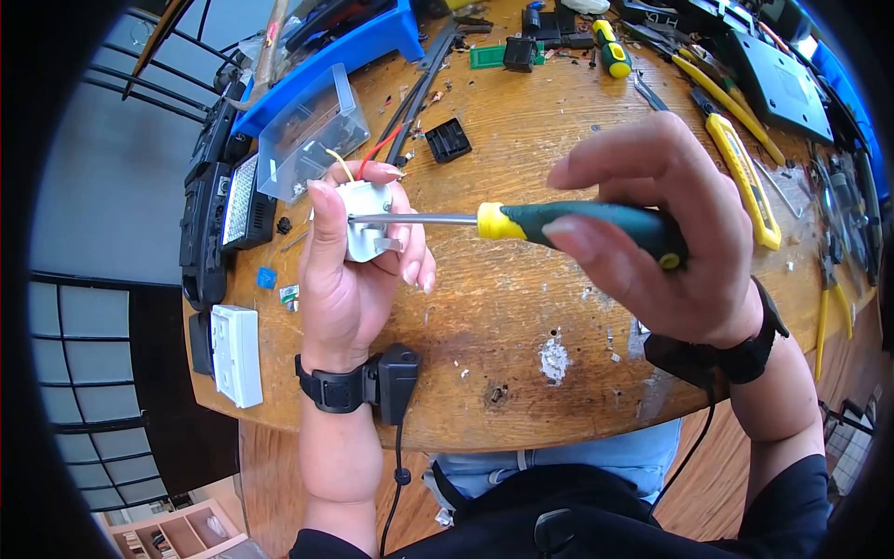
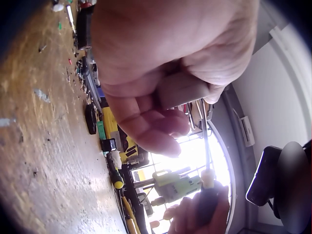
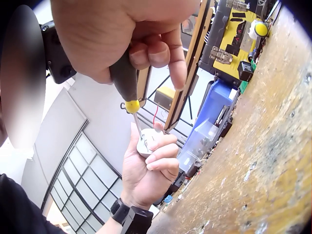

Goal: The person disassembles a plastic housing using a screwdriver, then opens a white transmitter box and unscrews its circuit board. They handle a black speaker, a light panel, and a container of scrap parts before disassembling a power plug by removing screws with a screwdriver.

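In the head view my left hand (image 1: pixel 345 303) holds a small white fitting (image 1: pixel 365 199) between thumb and fingers. A metal clip juts from its lower side. A red wire (image 1: pixel 380 147) and a yellow wire (image 1: pixel 341 164) rise from its far side. My right hand (image 1: pixel 698 224) grips the dark green and yellow handle of a screwdriver (image 1: pixel 531 222), its thumb lying along the near side. The shaft runs level to the left, its tip at the fitting near my left thumb. From the right wrist, the white fitting (image 3: pixel 144 146) shows under the tip.
A clear plastic box (image 1: pixel 317 130) and a blue bin (image 1: pixel 345 51) stand at the back left. Near the left edge lies a white socket-like part (image 1: pixel 235 356). A black square piece (image 1: pixel 449 141) rests mid-table. Yellow cutters (image 1: pixel 745 177) and other tools lie at right.
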A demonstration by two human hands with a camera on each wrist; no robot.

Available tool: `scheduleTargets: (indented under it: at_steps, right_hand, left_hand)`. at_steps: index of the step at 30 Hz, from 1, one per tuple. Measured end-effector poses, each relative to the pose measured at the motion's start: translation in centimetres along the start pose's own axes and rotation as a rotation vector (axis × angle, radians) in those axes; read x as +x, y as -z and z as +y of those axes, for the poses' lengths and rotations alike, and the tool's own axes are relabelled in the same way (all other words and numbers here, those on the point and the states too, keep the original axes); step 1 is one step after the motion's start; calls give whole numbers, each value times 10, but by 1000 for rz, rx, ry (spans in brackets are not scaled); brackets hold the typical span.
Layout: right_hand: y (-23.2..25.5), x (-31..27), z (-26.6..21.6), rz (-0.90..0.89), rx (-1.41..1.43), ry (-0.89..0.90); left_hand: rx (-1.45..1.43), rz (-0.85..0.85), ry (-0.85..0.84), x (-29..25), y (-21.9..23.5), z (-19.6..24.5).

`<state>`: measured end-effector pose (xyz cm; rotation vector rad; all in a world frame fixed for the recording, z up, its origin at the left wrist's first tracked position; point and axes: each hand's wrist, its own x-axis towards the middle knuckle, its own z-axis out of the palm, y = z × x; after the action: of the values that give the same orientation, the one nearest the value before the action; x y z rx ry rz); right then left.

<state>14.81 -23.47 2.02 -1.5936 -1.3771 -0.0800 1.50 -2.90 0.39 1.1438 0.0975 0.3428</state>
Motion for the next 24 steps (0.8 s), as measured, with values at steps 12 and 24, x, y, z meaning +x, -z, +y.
scheduleTargets:
  at_steps: [12,24]
  right_hand:
    - [-6,8,1,42,141,238]
    - [14,-3,-1,-55,34,133]
  left_hand:
    - [15,25,2,-1,4,1]
    - [-73,-45,-24,-1,-2,-4]
